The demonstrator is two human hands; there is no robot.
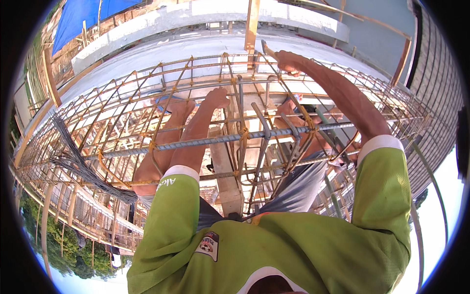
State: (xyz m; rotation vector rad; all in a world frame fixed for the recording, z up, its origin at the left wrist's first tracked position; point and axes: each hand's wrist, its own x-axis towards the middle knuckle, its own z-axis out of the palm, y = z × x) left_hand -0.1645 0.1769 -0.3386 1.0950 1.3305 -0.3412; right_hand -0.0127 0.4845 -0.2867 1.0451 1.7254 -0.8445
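Note:
A long rebar cage (188,142) of rusty bars and stirrups lies across in front of me. My left hand (217,98) is closed at the middle of the cage, among its upper bars; what its fingers hold, if anything, is hidden. Over the far top bars, my right hand (290,62) is closed around a short tool (266,48), of which only a light brown end shows. Several bent steel hooks (263,128) hang in the cage between my arms. A bundle of thin tie wire (73,156) is draped over the cage's left part.
Below the cage runs a wooden plank (226,188), with my legs on either side of it. An upright timber (251,27) stands beyond the cage. White concrete beams (196,19) lie farther off, a blue tarp (88,19) at far left, and a block wall (435,93) at right.

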